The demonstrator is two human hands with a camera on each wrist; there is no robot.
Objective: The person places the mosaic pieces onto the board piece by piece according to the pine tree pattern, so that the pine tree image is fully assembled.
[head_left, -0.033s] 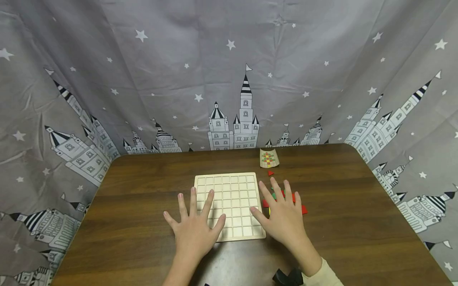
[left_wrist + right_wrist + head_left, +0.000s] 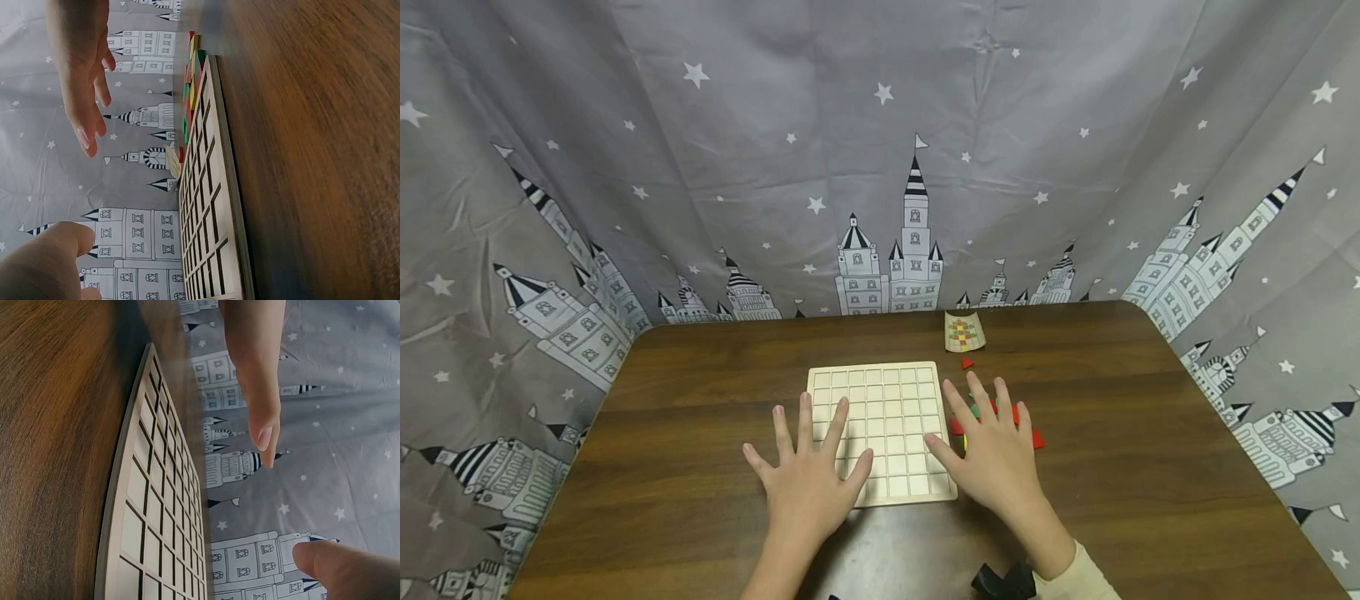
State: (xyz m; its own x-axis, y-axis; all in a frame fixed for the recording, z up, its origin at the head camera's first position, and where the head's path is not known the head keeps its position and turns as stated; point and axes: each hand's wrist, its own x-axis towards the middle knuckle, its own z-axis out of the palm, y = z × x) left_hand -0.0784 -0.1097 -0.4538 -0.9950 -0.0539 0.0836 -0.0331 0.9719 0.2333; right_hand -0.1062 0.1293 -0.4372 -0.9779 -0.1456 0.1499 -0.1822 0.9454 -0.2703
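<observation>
A pale wooden board [image 2: 895,408] with a grid of square recesses lies on the table. Above its left part is my left hand [image 2: 808,487], fingers spread and straight, holding nothing. My right hand [image 2: 997,467], also spread and empty, is over the board's right edge and a cluster of flat coloured pieces. Both wrist views show the hands raised above the board, apart from it. Among the pieces, a red one [image 2: 1038,439] and a green one [image 2: 975,411] peek out; the hand hides others. In the left wrist view the coloured pieces [image 2: 193,87] lie beyond the board.
At the back of the brown table [image 2: 700,392] lies a curled card [image 2: 964,332] printed with a coloured pattern. A small red triangular piece [image 2: 967,363] is just in front of it. A grey curtain [image 2: 737,167] with castles and stars hangs behind the table.
</observation>
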